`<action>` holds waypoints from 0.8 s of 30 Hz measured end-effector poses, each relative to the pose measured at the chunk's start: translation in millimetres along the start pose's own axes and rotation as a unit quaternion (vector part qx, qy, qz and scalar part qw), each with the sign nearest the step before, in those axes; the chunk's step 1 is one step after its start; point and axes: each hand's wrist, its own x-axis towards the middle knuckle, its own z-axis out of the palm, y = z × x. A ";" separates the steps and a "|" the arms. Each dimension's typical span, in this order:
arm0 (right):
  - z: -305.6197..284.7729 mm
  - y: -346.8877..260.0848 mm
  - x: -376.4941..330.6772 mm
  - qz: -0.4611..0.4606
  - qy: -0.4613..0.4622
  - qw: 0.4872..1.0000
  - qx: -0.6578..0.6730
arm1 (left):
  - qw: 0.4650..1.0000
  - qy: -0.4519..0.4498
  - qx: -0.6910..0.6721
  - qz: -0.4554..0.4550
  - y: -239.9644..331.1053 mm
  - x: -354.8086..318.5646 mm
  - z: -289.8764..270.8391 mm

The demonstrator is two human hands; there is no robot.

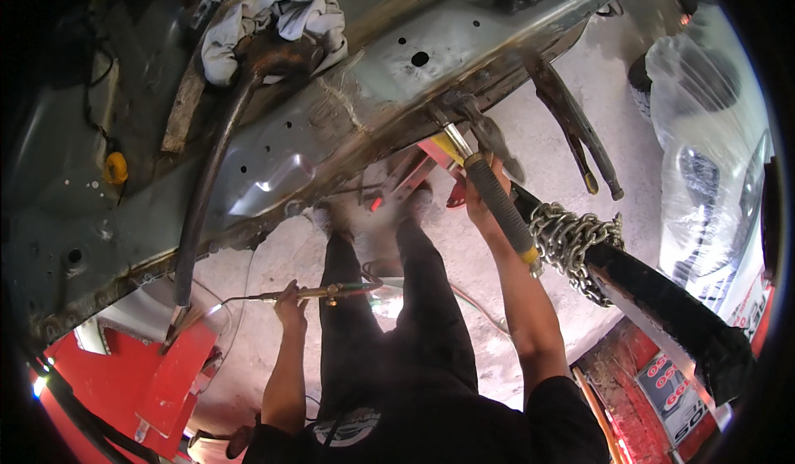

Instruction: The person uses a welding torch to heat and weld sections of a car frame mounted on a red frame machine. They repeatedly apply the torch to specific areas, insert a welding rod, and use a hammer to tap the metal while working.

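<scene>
My left hand (290, 306) is closed around a gas torch (327, 291) with brass fittings, hoses trailing from its rear. Its thin bent tip points left, with a small bright flame at the end, close to a pointed metal piece (172, 329) below a long dark bar (207, 186). My right hand (478, 195) is raised beneath the edge of a grey car body panel (364, 91). A ribbed tool handle (500, 203) partly covers it, so its grip is hidden. Beside its fingers are a hanging metal clamp (489, 132) and a red and yellow part (439, 151).
A chain (575, 236) wraps a thick black post (662, 306) to my right. Metal tongs-like legs (575, 124) hang from the panel. A crumpled cloth (277, 16) lies on top. Clear plastic sheeting (704, 149) covers something at far right. Red panels (124, 381) stand at lower left.
</scene>
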 end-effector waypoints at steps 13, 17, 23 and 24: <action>34.2 -31.4 -102.4 0.156 0.059 0.971 0.174 | 0.999 -0.027 0.013 0.017 3.8 5.1 -22.5; 56.0 -17.6 -121.5 0.184 0.036 0.965 0.182 | 0.999 -0.020 0.032 0.013 12.0 0.4 -24.8; 60.5 -48.0 -143.3 0.110 0.020 0.988 0.104 | 0.999 -0.026 0.034 0.015 12.8 8.3 -31.9; 57.8 -56.7 -131.7 0.046 0.049 0.989 0.130 | 0.999 -0.034 0.028 0.017 12.1 11.1 -32.3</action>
